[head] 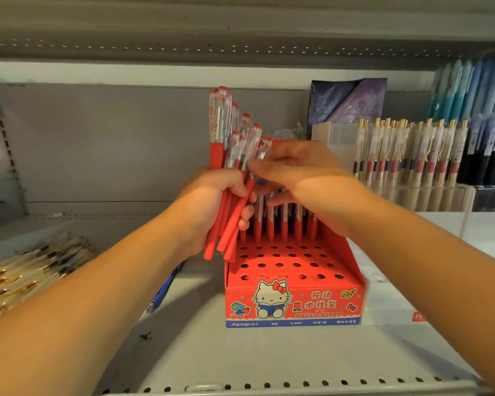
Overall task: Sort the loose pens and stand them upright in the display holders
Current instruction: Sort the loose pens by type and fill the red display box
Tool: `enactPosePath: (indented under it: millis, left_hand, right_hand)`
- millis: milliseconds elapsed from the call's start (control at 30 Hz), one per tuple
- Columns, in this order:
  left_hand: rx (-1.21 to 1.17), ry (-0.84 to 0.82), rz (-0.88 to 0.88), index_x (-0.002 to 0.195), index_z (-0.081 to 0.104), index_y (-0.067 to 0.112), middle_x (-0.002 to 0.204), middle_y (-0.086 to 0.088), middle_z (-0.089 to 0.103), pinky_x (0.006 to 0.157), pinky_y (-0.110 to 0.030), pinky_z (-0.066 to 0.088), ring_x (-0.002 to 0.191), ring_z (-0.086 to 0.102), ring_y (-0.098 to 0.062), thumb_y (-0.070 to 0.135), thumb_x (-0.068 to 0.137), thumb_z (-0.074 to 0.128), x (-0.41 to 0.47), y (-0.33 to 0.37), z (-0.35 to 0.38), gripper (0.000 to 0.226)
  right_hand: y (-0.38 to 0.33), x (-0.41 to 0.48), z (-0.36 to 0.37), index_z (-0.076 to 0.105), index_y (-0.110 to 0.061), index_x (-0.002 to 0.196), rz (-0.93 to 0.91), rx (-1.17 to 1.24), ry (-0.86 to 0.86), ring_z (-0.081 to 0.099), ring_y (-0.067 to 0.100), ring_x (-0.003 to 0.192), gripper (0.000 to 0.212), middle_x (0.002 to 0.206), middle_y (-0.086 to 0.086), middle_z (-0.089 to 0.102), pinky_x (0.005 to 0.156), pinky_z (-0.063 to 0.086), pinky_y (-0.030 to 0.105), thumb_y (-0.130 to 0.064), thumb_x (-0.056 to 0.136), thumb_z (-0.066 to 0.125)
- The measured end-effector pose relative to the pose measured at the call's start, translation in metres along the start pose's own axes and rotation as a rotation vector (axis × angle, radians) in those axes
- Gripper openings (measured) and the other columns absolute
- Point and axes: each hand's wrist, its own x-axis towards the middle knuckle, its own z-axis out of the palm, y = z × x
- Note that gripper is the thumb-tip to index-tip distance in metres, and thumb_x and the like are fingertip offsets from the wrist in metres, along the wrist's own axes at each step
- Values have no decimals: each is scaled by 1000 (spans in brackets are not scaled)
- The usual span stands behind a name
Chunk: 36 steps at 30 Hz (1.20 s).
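Gripping fanned red pens (226,155) in my left hand (212,201), right hand (303,172) pinching one — I'm risking dragging neighbours loose, missing the holder (295,298).

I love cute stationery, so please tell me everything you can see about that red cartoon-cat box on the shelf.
The red box looks like printed cardboard: a white cartoon cat reading a book, Chinese lettering and a blue strip on its front. Its top has rows of round holes, mostly empty; only the back row holds red pens, standing upright. It sits upright on the grey shelf. The right hand reaches over that back row.
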Motion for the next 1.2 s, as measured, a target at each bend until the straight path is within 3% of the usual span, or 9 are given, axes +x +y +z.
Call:
enactPosePath:
  millis: [67, 233, 333, 400, 567, 700, 800, 1067, 1200]
  left_hand:
    - [15, 54, -13, 71, 52, 3, 52, -6, 50, 41, -22, 38, 42, 43, -17, 4, 79, 39, 3, 0, -2, 15]
    - [82, 161, -8, 73, 61, -1, 53, -13, 54, 38, -22, 43, 38, 48, -21, 7, 83, 49, 5, -1, -4, 17]
    - [119, 260, 41, 76, 57, -1, 51, -16, 52, 36, -22, 41, 34, 48, -23, 6, 82, 52, 8, 0, -5, 10]
    - [154, 312, 77, 71, 56, 1, 46, -14, 51, 38, -22, 39, 32, 45, -22, 5, 79, 54, 11, 1, -7, 9]
    - [111, 330, 79, 65, 58, 4, 53, -8, 59, 38, -22, 42, 38, 49, -19, 5, 79, 51, 13, 4, -12, 16]
    - [94, 342, 56, 65, 58, 5, 55, -7, 59, 39, -23, 44, 40, 50, -19, 6, 78, 51, 14, 4, -15, 14]
    - [132, 368, 25, 69, 58, 4, 55, -7, 60, 40, -24, 45, 39, 50, -19, 6, 76, 52, 16, 2, -18, 9]
    - [182, 317, -126, 65, 59, 1, 49, -7, 57, 36, -23, 44, 34, 49, -17, 8, 75, 51, 20, -10, -18, 15]
    - [127, 264, -159, 66, 59, 2, 50, -6, 56, 35, -23, 43, 35, 49, -16, 10, 76, 48, 21, -12, -20, 16]
  right_hand:
    - [1, 6, 7, 69, -7, 93, 17, 49, -7, 70, 17, 70, 21, 79, 7, 72, 61, 55, 28, -26, 87, 74]
    - [15, 11, 9, 71, -8, 92, 17, 285, 2, 70, 19, 76, 6, 85, 9, 73, 77, 57, 31, -14, 90, 69]
    - [16, 12, 10, 68, -5, 100, -20, 421, 50, 71, 19, 75, 9, 91, 18, 72, 67, 59, 26, -5, 91, 65]
    - [18, 12, 11, 58, -6, 112, -88, 437, 146, 70, 18, 67, 26, 81, 17, 67, 63, 61, 30, 1, 89, 66]
    - [32, 15, 11, 43, -23, 97, -171, 342, 326, 65, 13, 51, 37, 79, 12, 55, 50, 58, 30, 3, 88, 66]
    - [43, 18, 11, 43, -38, 93, -229, 60, 388, 69, 36, 71, 50, 79, 4, 54, 59, 60, 49, 0, 84, 73]
    - [47, 17, 16, 44, -47, 88, -251, -13, 342, 69, 29, 70, 57, 77, -4, 58, 53, 61, 43, 0, 81, 76]
    - [53, 15, 20, 40, -46, 86, -315, -227, 286, 59, 7, 53, 54, 69, -8, 56, 49, 55, 26, -10, 79, 80]
    - [53, 15, 22, 42, -44, 93, -301, -292, 211, 63, 18, 62, 50, 70, -7, 53, 63, 59, 46, -13, 79, 79]
